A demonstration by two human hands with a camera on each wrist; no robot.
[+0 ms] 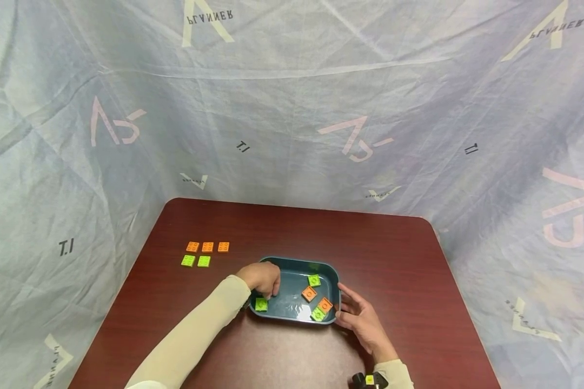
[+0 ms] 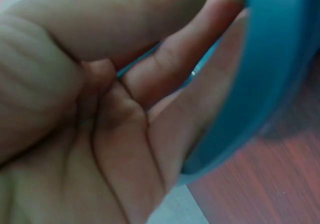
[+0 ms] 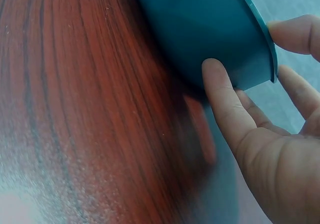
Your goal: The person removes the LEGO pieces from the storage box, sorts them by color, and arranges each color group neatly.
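Observation:
A dark teal plastic tray (image 1: 297, 320) sits on the table, with several green and orange toy bricks lying in it. My left hand (image 1: 264, 278) reaches over the tray's left end, fingers bent down inside near a green brick (image 1: 260, 304). In the left wrist view the thumb and fingertips come together beside the tray wall (image 2: 280, 54). I cannot tell whether a brick is between them. At the opposite end my right hand (image 1: 362, 319) holds the tray, its thumb on the outer wall and a fingertip at the rim, as the right wrist view shows.
Left of the tray, an orange brick (image 1: 207, 247) stands in a row of orange bricks, with a green brick (image 1: 187, 261) and another green one in front. Under everything is a reddish-brown table (image 1: 370, 243). Grey printed sheeting (image 1: 292, 135) hangs around its back and sides.

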